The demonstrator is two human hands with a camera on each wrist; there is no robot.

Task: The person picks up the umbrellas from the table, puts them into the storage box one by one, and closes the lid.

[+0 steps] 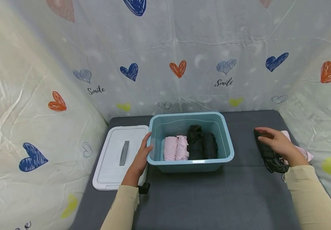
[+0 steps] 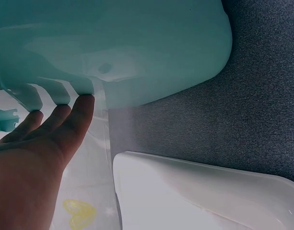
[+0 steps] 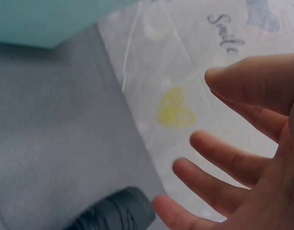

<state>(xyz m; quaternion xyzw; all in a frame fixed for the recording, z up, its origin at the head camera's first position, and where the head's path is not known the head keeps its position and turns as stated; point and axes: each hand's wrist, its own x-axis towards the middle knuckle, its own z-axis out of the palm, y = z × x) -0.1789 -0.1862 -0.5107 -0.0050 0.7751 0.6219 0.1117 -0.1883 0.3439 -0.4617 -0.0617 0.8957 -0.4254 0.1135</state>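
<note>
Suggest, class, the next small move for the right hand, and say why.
Probably lower the right hand and grip the loose black roll: its fingers are spread and empty near it, and two dark rolls already lie in the blue bin.

Soft light, hazy right wrist view
Faint shadow below the bin, bright glint on its front rim.
</note>
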